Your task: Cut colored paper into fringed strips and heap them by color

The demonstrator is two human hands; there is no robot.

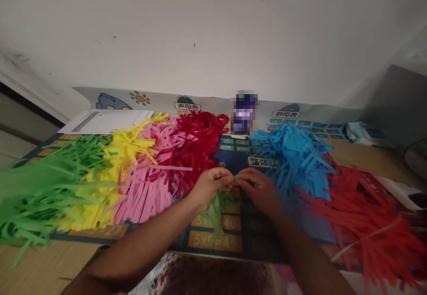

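Note:
My left hand (213, 184) pinches the upper end of a green strip bundle (216, 213), whose loose ends hang over the printed mat (213, 253). Close on its right, my right hand (256, 186) has its fingertips closed on a small green end between the two hands. Dark red strips (200, 144) lie behind and left of my left hand. Blue strips (293, 153) are behind and right of my right hand.
Pink strips (143, 197), yellow strips (100, 193) and green strips (36, 197) spread leftward. Red strips (370, 219) cover the right front. A blurred-out phone (245, 113) stands near the wall; white paper (103, 121) lies at back left.

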